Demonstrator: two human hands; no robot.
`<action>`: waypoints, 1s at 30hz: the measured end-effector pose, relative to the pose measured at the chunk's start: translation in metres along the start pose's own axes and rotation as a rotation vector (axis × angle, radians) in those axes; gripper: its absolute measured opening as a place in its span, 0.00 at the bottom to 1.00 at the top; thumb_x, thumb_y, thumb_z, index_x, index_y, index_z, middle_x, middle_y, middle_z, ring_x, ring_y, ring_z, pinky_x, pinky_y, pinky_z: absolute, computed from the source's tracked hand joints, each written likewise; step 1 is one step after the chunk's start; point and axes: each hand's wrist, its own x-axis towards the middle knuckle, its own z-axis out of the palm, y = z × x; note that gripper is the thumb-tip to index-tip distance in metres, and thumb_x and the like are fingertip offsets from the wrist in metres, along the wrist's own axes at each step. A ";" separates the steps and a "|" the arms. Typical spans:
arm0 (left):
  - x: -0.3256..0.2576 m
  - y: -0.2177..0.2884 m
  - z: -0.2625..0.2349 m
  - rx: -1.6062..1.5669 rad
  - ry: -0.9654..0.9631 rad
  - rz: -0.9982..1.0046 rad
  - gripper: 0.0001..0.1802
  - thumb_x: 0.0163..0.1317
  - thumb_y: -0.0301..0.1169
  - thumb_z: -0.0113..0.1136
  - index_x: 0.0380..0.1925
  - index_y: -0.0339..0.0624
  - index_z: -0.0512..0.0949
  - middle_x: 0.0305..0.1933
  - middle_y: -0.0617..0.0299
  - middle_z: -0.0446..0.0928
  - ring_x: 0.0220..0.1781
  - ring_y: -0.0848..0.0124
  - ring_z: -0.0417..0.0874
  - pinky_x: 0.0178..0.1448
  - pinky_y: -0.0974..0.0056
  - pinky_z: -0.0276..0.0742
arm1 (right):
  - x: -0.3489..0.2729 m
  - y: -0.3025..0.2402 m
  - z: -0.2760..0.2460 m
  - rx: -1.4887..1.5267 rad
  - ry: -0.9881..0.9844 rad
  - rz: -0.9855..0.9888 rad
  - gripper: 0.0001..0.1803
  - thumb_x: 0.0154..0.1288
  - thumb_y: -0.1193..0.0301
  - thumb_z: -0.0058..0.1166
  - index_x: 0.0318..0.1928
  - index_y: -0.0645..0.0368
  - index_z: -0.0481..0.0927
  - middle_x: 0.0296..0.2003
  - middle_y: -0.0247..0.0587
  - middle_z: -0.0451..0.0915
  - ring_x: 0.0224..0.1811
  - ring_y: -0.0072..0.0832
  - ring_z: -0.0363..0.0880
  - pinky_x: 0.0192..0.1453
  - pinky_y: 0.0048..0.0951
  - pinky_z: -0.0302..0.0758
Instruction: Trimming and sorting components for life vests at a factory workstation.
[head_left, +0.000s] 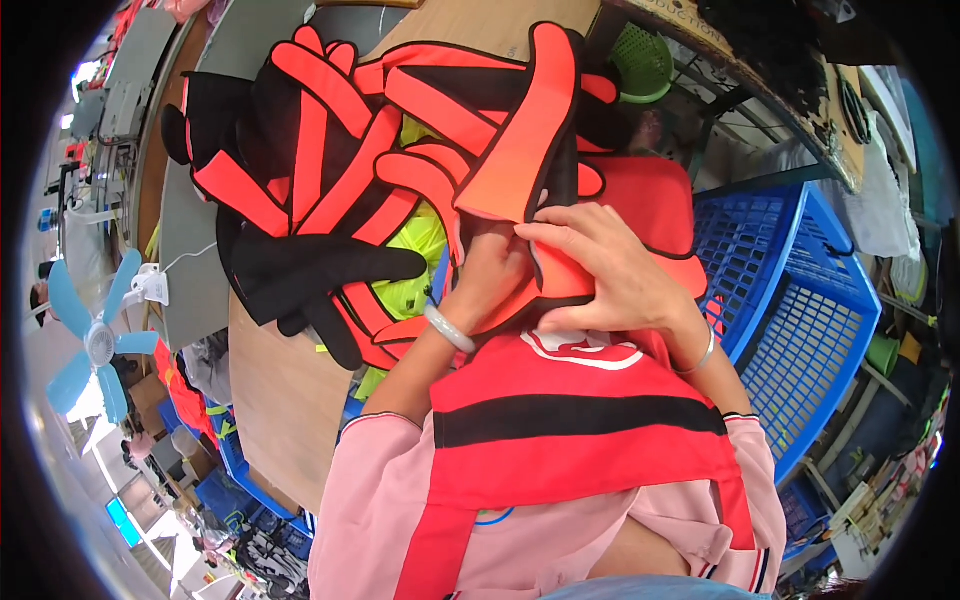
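Observation:
Bright orange fabric pieces with black binding [525, 120] lie in a tangled heap before me, some showing black backs. My left hand [490, 275] is closed at the folded opening of one piece, its fingertips hidden under the fabric. Beside it, my right hand [620, 265] curves over an orange flap [562, 272] of the piece, fingers at its upper edge and thumb lower down, apart from them. A red, black-bound panel [650, 200] lies just beyond the right hand. Yellow-green material [415, 260] shows between the strips left of my hands.
A blue plastic crate [800, 320] stands to the right, with a green basket [640, 65] farther back. At the left are a wooden board [285, 400] and a blue-bladed fan [100, 340]. My red apron [580, 430] spans the near side.

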 end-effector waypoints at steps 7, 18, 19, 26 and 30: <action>0.001 0.044 -0.006 0.253 -0.111 0.180 0.36 0.55 0.28 0.57 0.64 0.31 0.59 0.57 0.40 0.73 0.60 0.48 0.75 0.62 0.56 0.71 | 0.000 0.053 -0.015 0.427 0.071 0.278 0.15 0.65 0.74 0.50 0.52 0.63 0.75 0.50 0.48 0.79 0.50 0.39 0.78 0.55 0.31 0.74; 0.016 0.060 -0.023 -0.675 -0.124 -0.034 0.26 0.76 0.36 0.41 0.68 0.31 0.59 0.71 0.52 0.63 0.72 0.65 0.63 0.73 0.63 0.58 | 0.033 -0.028 -0.030 -0.343 -0.142 0.089 0.13 0.62 0.71 0.55 0.46 0.61 0.79 0.51 0.49 0.77 0.35 0.45 0.82 0.38 0.37 0.80; 0.014 0.068 -0.029 -0.603 -0.125 -0.090 0.25 0.74 0.33 0.43 0.68 0.33 0.60 0.70 0.52 0.64 0.70 0.65 0.65 0.71 0.63 0.61 | 0.033 -0.031 -0.034 -0.306 -0.245 0.114 0.14 0.60 0.74 0.54 0.48 0.59 0.79 0.48 0.48 0.78 0.38 0.45 0.82 0.41 0.36 0.80; -0.009 0.102 -0.057 -0.473 -0.016 0.008 0.20 0.69 0.28 0.45 0.60 0.33 0.70 0.59 0.54 0.75 0.61 0.68 0.74 0.65 0.63 0.68 | 0.047 0.014 -0.029 -0.230 0.066 -0.034 0.19 0.55 0.66 0.59 0.48 0.58 0.79 0.46 0.47 0.78 0.45 0.44 0.80 0.53 0.42 0.76; -0.043 0.123 -0.087 -0.472 -0.048 -0.083 0.19 0.66 0.31 0.49 0.52 0.30 0.73 0.50 0.55 0.78 0.54 0.67 0.77 0.61 0.62 0.70 | 0.088 -0.001 -0.008 -0.336 0.139 -0.469 0.27 0.50 0.54 0.65 0.45 0.58 0.80 0.47 0.47 0.78 0.51 0.46 0.76 0.59 0.41 0.70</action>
